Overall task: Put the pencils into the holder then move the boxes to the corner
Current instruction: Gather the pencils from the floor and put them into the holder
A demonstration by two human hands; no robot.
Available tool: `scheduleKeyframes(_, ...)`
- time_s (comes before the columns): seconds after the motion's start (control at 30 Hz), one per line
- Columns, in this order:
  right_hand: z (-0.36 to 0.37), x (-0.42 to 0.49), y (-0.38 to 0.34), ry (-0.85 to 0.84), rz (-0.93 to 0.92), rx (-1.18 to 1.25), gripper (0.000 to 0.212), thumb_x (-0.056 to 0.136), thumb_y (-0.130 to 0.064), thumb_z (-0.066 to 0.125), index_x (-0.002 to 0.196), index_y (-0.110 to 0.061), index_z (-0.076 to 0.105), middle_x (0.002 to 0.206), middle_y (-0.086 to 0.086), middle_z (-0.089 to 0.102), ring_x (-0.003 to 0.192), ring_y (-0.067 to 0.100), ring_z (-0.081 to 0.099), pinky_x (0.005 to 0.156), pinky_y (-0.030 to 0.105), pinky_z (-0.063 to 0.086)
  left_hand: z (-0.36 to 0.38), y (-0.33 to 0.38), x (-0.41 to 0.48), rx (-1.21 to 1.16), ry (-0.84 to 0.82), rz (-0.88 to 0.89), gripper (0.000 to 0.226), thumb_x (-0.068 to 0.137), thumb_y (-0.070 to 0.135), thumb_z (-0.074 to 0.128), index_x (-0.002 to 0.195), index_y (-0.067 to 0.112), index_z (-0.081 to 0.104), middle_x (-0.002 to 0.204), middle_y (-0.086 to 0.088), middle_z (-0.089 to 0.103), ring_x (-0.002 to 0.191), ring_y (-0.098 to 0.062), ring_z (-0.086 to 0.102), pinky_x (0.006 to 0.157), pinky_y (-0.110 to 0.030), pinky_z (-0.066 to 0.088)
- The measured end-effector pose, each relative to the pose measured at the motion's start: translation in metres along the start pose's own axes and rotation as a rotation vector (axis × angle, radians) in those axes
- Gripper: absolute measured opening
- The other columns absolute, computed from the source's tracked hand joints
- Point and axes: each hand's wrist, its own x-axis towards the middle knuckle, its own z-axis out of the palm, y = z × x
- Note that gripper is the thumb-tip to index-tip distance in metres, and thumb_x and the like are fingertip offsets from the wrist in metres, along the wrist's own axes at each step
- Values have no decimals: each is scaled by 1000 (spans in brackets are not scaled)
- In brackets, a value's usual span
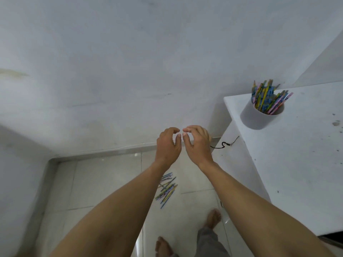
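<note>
Holder (259, 117) on the table (297, 154) is well stocked, but loose pencils (167, 190) lie on the floor (104, 182). Left hand (168, 145) and right hand (197, 143) hover empty, fingers loosely curved. No boxes in view.

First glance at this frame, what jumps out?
The left hand and right hand hover empty, side by side mid-frame, fingers loosely curved. At right, a white holder packed with colourful pencils stands on the white table. More loose pencils lie on the tiled floor below.
</note>
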Motion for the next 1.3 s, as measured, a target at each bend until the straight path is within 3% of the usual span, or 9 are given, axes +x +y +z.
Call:
scheduleKeyframes(0.2,27,-27,-8,-162,77,-57,18,95,-30,53,107,-25,65,117,-8,57,118,15,46,94,27,24,-28,-36,-31,67,-71,-69,20,96,19,51,112,11,59,111,-3,64,108,-22,55,96,-39,43)
scheduleKeyframes(0.33,41,-32,-1,-387,165,-113,26,95,-30,52,120,-25,58,126,-2,51,124,20,41,96,32,26,-31,-52,-41,105,-112,-159,22,96,22,51,115,13,58,114,-2,63,111,-22,54,99,-42,40)
scheduleKeyframes(0.6,76,-64,43,-717,105,-221,41,95,-29,50,136,-27,46,139,-2,44,133,22,33,106,35,23,3,-111,-64,256,-243,-320,32,96,28,49,126,15,51,127,-4,56,118,-26,50,100,-40,37)
scheduleKeyframes(1.3,326,-131,257,-817,41,-334,43,93,-24,49,136,-24,47,137,-2,43,130,21,32,102,33,24,184,-405,-77,371,-355,-357,35,97,28,50,129,15,48,129,-8,54,117,-28,49,98,-42,36)
